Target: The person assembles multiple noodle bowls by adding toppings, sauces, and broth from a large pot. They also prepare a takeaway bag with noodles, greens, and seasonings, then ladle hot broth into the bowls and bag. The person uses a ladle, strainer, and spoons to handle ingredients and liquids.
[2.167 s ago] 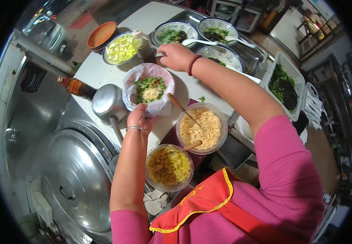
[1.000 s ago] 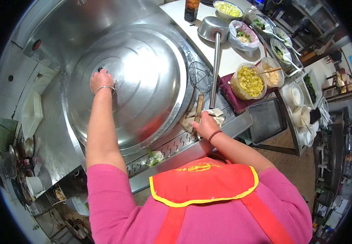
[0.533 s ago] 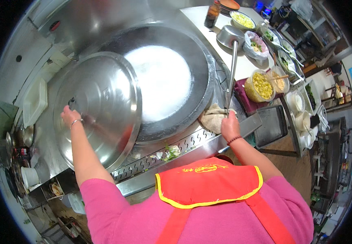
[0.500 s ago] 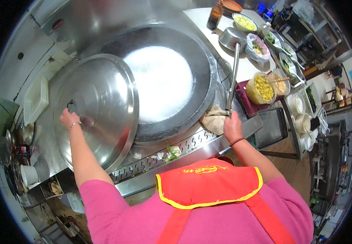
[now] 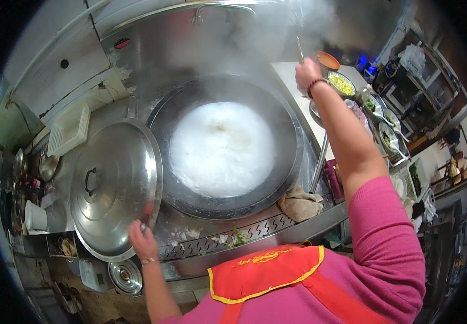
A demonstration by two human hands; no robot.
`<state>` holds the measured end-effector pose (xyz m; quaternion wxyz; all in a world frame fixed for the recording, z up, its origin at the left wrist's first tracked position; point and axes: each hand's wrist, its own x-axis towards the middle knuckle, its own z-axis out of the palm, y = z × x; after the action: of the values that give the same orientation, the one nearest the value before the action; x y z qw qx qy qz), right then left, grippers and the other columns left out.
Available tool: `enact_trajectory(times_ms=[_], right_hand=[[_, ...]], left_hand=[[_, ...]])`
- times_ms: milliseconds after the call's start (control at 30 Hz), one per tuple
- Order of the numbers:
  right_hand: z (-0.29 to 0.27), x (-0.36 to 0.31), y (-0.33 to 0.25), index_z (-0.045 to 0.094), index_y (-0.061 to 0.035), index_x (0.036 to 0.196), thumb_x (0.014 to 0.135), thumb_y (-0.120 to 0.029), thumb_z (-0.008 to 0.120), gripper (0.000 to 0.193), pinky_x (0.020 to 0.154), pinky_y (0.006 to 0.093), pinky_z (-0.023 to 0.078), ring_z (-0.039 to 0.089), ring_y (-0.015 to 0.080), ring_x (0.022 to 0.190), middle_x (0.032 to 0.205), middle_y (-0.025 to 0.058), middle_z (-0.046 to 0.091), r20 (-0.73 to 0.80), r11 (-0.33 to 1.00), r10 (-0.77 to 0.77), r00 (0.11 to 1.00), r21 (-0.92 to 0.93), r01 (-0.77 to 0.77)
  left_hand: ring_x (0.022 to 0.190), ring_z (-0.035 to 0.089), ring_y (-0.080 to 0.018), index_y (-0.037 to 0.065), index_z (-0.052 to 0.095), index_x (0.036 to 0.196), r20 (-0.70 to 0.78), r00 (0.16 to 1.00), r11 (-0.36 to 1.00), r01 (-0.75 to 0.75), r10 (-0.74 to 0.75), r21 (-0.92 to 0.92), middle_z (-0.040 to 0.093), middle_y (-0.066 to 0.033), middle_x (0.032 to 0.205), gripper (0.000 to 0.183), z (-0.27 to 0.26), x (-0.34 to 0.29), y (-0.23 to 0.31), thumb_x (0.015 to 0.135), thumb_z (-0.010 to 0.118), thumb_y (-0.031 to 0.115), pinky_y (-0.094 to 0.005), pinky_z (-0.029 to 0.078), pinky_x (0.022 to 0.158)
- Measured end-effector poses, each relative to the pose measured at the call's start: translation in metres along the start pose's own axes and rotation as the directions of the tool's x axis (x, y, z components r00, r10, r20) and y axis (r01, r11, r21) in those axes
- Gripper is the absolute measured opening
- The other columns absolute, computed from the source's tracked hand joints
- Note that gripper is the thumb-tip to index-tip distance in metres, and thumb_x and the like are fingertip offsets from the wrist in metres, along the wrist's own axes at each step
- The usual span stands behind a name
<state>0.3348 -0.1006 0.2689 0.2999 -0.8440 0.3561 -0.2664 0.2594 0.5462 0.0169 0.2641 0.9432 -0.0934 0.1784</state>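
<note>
My right hand [image 5: 308, 75] is stretched to the far right, closed around a thin, upright rod-like handle [image 5: 300, 49]. Its other end is lost in my grip and the steam. My left hand [image 5: 143, 242] is low at the near right rim of a big domed metal lid [image 5: 109, 178]. Its fingers are smeared, so I cannot tell whether they touch the lid. The lid leans beside a wide dark wok [image 5: 160, 140] full of white, foamy, steaming liquid [image 5: 222, 156]. A long metal handle [image 5: 320, 164] slants down toward a folded beige cloth [image 5: 301, 204] on the stove edge.
An orange bowl [image 5: 328, 60] and a bowl of chopped yellow-green food [image 5: 342, 84] stand on the white counter. More containers line the right side. A white plastic basket [image 5: 70, 129] stands at left. Green and white scraps [image 5: 237, 237] lie on the slotted drain strip. A tap [image 5: 197, 19] is behind the wok.
My right hand has left the long metal handle by the cloth and reached up to the far right. My left hand has let go of the lid's knob handle and come nearer, toward its rim.
</note>
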Motion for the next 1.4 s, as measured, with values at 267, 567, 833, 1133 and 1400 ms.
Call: enact_trajectory(times_ms=[267,567,833,1133,1400], right_hand=[[0.029,-0.009,-0.073,0.061,0.0020,0.101,0.086,-0.013,0.047,0.025,0.079,0.0432,0.049,0.061,0.0408,0.091,0.098,0.0259,0.064,0.039,0.910,-0.290,0.956,-0.298,0.288],[-0.014,-0.123,-0.081,0.059,0.0031,0.102,0.085,-0.009,0.052,0.022,0.076,0.0422,0.049,0.061,0.0349,0.086,0.091,0.0219,0.063,0.251,0.955,-0.257,0.933,0.212,0.206],[-0.043,-0.152,-0.114,0.057,0.0018,0.107,0.087,-0.008,0.049,0.024,0.077,0.0460,0.048,0.060,0.0411,0.090,0.091,0.0246,0.063,0.089,0.936,-0.337,0.937,0.140,0.323],[-0.005,-0.146,-0.137,0.061,-0.0052,0.090,0.094,-0.027,0.043,0.029,0.069,0.0408,0.042,0.051,0.0236,0.075,0.076,0.0114,0.059,0.129,0.795,-0.495,0.859,0.465,0.389],[0.041,-0.158,-0.180,0.059,0.0030,0.099,0.095,-0.027,0.037,0.037,0.079,0.0456,0.042,0.054,0.0346,0.087,0.098,0.0220,0.061,0.459,0.622,-0.134,0.878,0.729,-0.286]], left_hand=[[0.108,0.052,-0.0362,0.002,0.061,0.105,0.117,0.985,0.983,-0.143,0.129,0.113,0.058,-0.0166,0.109,0.030,0.000,-0.124,0.058,0.078,0.063,0.014,-0.0536,0.033,0.105],[0.102,0.055,-0.0310,0.005,0.063,0.098,0.142,0.989,0.991,-0.061,0.043,0.123,0.061,-0.0127,0.100,0.023,0.005,-0.122,0.061,0.083,0.056,0.021,-0.0535,0.031,0.104],[0.092,0.056,-0.0329,0.006,0.065,0.087,0.272,0.962,0.969,-0.060,-0.008,0.239,0.061,-0.0142,0.089,0.025,0.010,-0.123,0.053,0.088,0.048,0.025,-0.0524,0.032,0.103],[0.063,0.062,-0.0331,0.010,0.070,0.076,0.491,0.833,0.694,-0.196,-0.255,0.693,0.067,-0.0104,0.071,0.015,0.007,-0.100,0.087,0.075,0.064,0.023,-0.0436,0.046,0.059],[0.066,0.061,-0.0339,0.009,0.069,0.079,0.252,0.959,0.787,-0.255,0.130,0.562,0.066,-0.0118,0.074,0.016,0.048,-0.091,0.145,0.077,0.060,0.022,-0.0446,0.045,0.060]])
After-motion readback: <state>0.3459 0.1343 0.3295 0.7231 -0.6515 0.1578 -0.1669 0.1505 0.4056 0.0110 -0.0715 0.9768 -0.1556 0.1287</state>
